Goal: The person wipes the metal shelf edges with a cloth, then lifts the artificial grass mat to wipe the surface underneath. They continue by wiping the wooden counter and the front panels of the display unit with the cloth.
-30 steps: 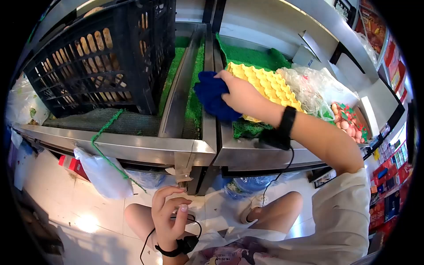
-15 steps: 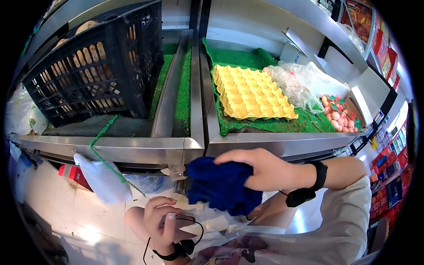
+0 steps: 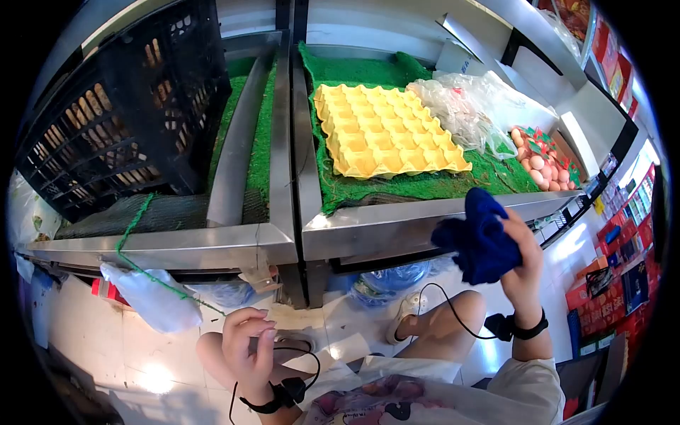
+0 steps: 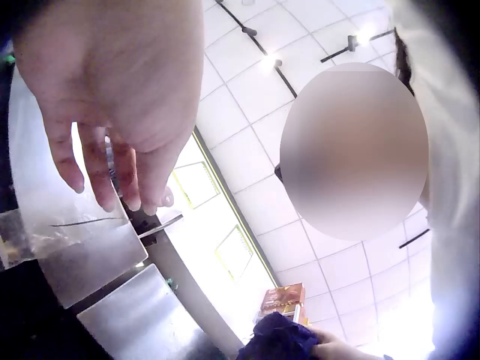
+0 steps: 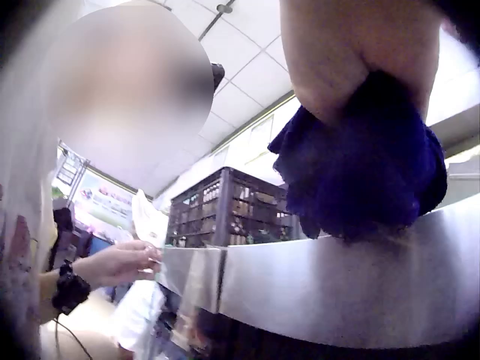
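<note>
My right hand [image 3: 524, 261] grips a bunched dark blue cloth [image 3: 480, 239] in front of the shelf's steel front rail [image 3: 397, 225], to the right. In the right wrist view the cloth [image 5: 360, 169] hangs below the palm and overlaps the rail [image 5: 315, 289]. Low over the lap, my left hand [image 3: 244, 343] has loosely bent fingers and holds nothing; the left wrist view shows this hand [image 4: 112, 82] with fingers hanging loose. A yellow egg tray [image 3: 386, 134] lies on the green mat [image 3: 418, 185] behind the rail.
Beside the tray are crumpled plastic bags [image 3: 460, 106] and a pile of eggs [image 3: 545, 170]. A black crate [image 3: 120, 113] stands tilted at left. A green rope [image 3: 134, 223] hangs over the rail near a white bag [image 3: 152, 297]. Wrapped blue bottles [image 3: 382, 283] sit beneath the shelf.
My right hand has come back from the steel divider beside the egg tray, then moved right along the front rail with the blue cloth. My left hand has stayed nearly still.
</note>
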Action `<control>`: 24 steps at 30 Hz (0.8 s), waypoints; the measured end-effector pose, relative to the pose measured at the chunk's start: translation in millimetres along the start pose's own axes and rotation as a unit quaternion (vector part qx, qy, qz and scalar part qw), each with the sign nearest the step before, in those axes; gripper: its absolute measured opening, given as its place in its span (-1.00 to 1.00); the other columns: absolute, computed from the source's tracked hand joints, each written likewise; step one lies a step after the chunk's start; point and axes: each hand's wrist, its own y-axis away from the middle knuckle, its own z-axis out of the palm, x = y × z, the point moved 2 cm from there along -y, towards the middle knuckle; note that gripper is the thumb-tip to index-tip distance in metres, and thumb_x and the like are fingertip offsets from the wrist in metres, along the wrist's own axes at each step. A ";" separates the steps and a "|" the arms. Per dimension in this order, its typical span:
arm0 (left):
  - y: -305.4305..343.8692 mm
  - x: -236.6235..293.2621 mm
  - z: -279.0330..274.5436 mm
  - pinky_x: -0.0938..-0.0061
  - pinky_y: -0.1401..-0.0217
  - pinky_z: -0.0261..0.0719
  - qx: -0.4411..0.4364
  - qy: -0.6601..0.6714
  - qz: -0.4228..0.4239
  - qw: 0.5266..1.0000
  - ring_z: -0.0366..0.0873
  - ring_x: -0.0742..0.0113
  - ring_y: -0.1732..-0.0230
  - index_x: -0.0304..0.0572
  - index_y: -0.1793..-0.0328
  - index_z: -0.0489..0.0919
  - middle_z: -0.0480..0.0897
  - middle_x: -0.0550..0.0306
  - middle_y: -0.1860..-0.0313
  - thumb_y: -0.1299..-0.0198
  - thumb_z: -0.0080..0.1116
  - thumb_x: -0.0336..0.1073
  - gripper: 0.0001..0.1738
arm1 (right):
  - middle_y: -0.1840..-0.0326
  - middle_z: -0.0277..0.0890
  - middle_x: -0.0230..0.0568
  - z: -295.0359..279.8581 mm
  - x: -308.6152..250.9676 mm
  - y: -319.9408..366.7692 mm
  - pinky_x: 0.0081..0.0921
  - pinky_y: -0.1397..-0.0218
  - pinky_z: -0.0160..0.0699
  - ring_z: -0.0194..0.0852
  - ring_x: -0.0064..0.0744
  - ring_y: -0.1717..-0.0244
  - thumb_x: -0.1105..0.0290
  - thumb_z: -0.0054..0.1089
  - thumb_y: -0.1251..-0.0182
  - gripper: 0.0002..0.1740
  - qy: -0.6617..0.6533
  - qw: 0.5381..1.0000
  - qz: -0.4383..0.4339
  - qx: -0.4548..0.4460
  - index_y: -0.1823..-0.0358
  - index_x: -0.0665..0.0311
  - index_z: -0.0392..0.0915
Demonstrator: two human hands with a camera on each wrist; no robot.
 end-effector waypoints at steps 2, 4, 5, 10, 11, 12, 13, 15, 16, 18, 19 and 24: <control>-3.5 -0.6 5.4 0.44 0.11 0.51 -0.013 -0.011 -0.011 1.000 0.55 0.19 0.21 -0.31 0.32 0.59 0.56 -0.04 0.16 -0.10 0.22 -0.46 -0.94 | -0.19 0.50 0.11 -2.8 8.6 -10.9 -0.31 -0.26 0.41 0.51 0.03 -0.19 0.71 0.10 0.11 -0.44 0.040 0.999 0.016 0.000 -0.06 0.29 0.54; -7.8 -1.6 9.9 0.43 0.13 0.52 -0.023 -0.017 -0.002 1.000 0.56 0.18 0.22 -0.30 0.32 0.61 0.57 -0.05 0.16 -0.14 0.21 -0.42 -0.92 | -0.20 0.49 0.10 4.0 15.9 -16.1 -0.31 -0.27 0.40 0.49 0.04 -0.20 0.73 0.09 0.13 -0.41 0.048 0.998 0.033 -0.027 -0.07 0.29 0.54; -7.7 -5.6 12.1 0.43 0.15 0.53 -0.023 -0.004 0.011 1.000 0.56 0.18 0.22 -0.31 0.33 0.60 0.57 -0.05 0.16 -0.15 0.20 -0.40 -0.90 | -0.21 0.48 0.10 10.5 19.8 -17.8 -0.31 -0.28 0.40 0.49 0.05 -0.21 0.74 0.08 0.15 -0.39 0.041 0.997 0.038 -0.053 -0.07 0.29 0.54; -3.8 -27.3 14.8 0.43 0.20 0.54 -0.039 0.023 0.026 0.999 0.58 0.17 0.25 -0.31 0.41 0.56 0.60 -0.06 0.18 -0.19 0.19 -0.33 -0.81 | -0.26 0.43 0.04 36.0 10.4 -20.4 -0.24 -0.24 0.44 0.47 0.14 -0.17 0.79 0.02 0.33 -0.23 0.096 0.991 0.001 -0.090 -0.10 0.18 0.56; -2.7 -29.8 13.4 0.43 0.19 0.54 -0.046 0.028 0.007 0.999 0.58 0.17 0.25 -0.31 0.42 0.55 0.60 -0.05 0.18 -0.18 0.20 -0.33 -0.80 | -0.26 0.43 0.04 38.9 7.0 -21.3 -0.23 -0.23 0.45 0.47 0.13 -0.16 0.79 0.02 0.34 -0.22 0.098 0.991 -0.006 -0.092 -0.10 0.17 0.56; -2.4 -32.2 12.0 0.43 0.19 0.54 -0.049 0.023 0.007 0.999 0.58 0.17 0.25 -0.31 0.41 0.55 0.60 -0.05 0.18 -0.18 0.20 -0.34 -0.81 | -0.26 0.43 0.03 41.1 3.4 -22.2 -0.22 -0.21 0.46 0.48 0.12 -0.15 0.79 0.01 0.35 -0.21 0.100 0.990 -0.012 -0.094 -0.10 0.16 0.56; -2.7 -34.9 10.9 0.43 0.18 0.54 -0.051 0.018 0.008 0.998 0.58 0.17 0.25 -0.31 0.40 0.55 0.60 -0.05 0.18 -0.18 0.20 -0.34 -0.82 | -0.26 0.42 0.03 43.4 -0.5 -23.6 -0.22 -0.21 0.46 0.47 0.11 -0.15 0.78 0.03 0.35 -0.21 0.101 0.989 -0.023 -0.106 -0.10 0.16 0.56; -4.6 -37.3 11.4 0.43 0.17 0.53 -0.045 0.015 0.008 0.999 0.58 0.16 0.24 -0.31 0.37 0.54 0.60 -0.06 0.18 -0.17 0.20 -0.36 -0.85 | -0.26 0.42 0.03 46.6 -9.3 -28.2 -0.21 -0.19 0.47 0.47 0.10 -0.15 0.77 0.06 0.35 -0.21 0.103 0.985 -0.046 -0.129 -0.11 0.14 0.56; -6.2 -36.2 13.6 0.43 0.17 0.53 -0.036 0.016 0.008 0.999 0.58 0.16 0.24 -0.30 0.36 0.54 0.60 -0.06 0.18 -0.17 0.20 -0.37 -0.86 | -0.28 0.41 0.02 48.2 -13.5 -29.9 -0.19 -0.21 0.46 0.44 0.11 -0.19 0.75 0.09 0.33 -0.22 0.104 0.983 -0.050 -0.144 -0.12 0.13 0.55; -7.5 -37.8 16.5 0.42 0.15 0.53 -0.027 0.014 0.008 0.999 0.57 0.16 0.24 -0.30 0.32 0.55 0.60 -0.06 0.17 -0.16 0.20 -0.39 -0.88 | -0.28 0.40 0.02 52.4 -23.9 -34.4 -0.18 -0.21 0.46 0.43 0.12 -0.20 0.74 0.11 0.30 -0.24 0.108 0.981 -0.063 -0.152 -0.12 0.13 0.54; -7.6 -40.9 18.2 0.41 0.15 0.53 -0.029 0.012 0.009 0.999 0.57 0.16 0.24 -0.30 0.30 0.55 0.59 -0.06 0.14 -0.15 0.20 -0.40 -0.89 | -0.28 0.40 0.02 56.0 -27.6 -35.7 -0.18 -0.22 0.46 0.43 0.13 -0.21 0.73 0.12 0.29 -0.25 0.110 0.979 -0.068 -0.155 -0.12 0.13 0.54; -6.5 -43.8 25.6 0.33 -0.03 0.48 -0.050 0.039 -0.008 0.998 0.52 0.17 0.12 -0.33 0.19 0.54 0.48 -0.14 -0.13 -0.17 0.14 -0.39 -0.85 | -0.26 0.40 0.04 72.3 -41.5 -37.0 -0.17 -0.21 0.48 0.44 0.14 -0.20 0.66 0.13 0.17 -0.31 0.125 0.973 -0.114 -0.155 -0.15 0.11 0.53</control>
